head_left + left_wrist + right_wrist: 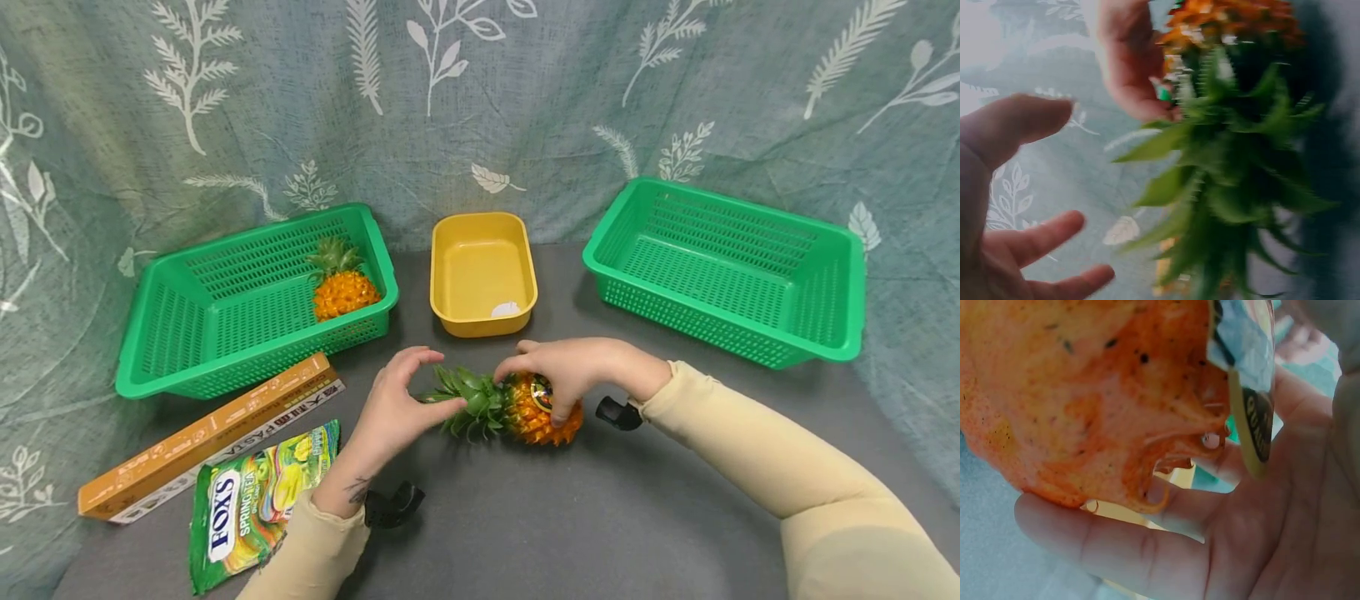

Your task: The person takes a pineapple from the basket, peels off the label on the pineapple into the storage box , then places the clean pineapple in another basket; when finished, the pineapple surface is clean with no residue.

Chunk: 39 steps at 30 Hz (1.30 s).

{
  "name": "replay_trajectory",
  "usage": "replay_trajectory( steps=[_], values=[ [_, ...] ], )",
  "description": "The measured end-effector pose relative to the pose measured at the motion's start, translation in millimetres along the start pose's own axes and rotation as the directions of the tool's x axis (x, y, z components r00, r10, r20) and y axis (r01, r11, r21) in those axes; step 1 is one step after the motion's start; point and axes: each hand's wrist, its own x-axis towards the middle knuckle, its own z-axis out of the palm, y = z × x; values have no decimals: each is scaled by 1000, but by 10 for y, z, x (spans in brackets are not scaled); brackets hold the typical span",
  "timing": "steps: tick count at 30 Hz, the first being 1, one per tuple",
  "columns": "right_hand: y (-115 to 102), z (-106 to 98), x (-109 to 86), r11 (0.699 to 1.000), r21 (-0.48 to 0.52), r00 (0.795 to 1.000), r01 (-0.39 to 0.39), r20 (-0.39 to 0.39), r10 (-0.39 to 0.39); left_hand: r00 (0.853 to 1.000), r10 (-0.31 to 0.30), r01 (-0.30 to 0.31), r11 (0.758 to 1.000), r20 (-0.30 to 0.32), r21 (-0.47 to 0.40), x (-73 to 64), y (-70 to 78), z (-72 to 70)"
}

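Observation:
An orange pineapple (534, 425) with green leaves (472, 396) lies on its side at the middle of the table, its crown pointing left. My right hand (588, 367) grips its body from above, thumb on the near side. A round label shows beside that hand; the right wrist view has the orange skin (1085, 412) close up against the fingers. At the crown end, my left hand (397, 408) is spread with thumb and fingers wide apart. In the left wrist view its fingers (1054, 234) are straight and stand off from the leaves.
A green basket (255, 350) holding another pineapple (345, 293) stands at left. Behind the hands is a yellow tub (483, 325); a second green basket (697, 312) stands at right. A pasta box (210, 433) and a Fox's candy bag (258, 508) lie near the left arm.

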Motion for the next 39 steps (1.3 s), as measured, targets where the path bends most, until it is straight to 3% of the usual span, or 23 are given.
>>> replay_trajectory(
  steps=[5, 14, 17, 20, 23, 27, 30, 34, 39],
  values=[
    [25, 3, -10, 999, -17, 1000, 31, -3, -31, 998, -50, 45, 993, 42, 111, -95, -120, 172],
    [92, 68, -58, 995, 62, 993, 81, -90, -76, 995, -99, 99, 995, -6, 19, -101, -243, 347],
    [147, 104, -127, 985, 127, 982, 121, -159, -100, 994, -102, 102, 995, -27, 5, -97, -254, 367],
    [234, 159, -250, 963, 216, 958, 160, -270, -99, 994, -103, 103, 995, -37, -10, -99, -257, 377],
    [334, 243, -394, 910, 377, 926, 170, -378, -17, 994, -98, 97, 995, -46, -27, -107, -255, 382],
    [437, 420, -500, 776, 593, 878, 215, -466, 113, 991, -117, 114, 991, -57, -64, -121, -257, 399],
    [464, 587, -501, 704, 666, 849, 246, -498, 175, 989, -129, 123, 988, -73, -90, -134, -269, 417],
    [440, 768, -459, 653, 714, 832, 253, -505, 230, 987, -120, 108, 987, -104, -115, -141, -294, 448],
    [384, 867, -382, 625, 742, 827, 244, -496, 265, 987, -126, 109, 982, -104, -154, -144, -301, 480]
  ],
)
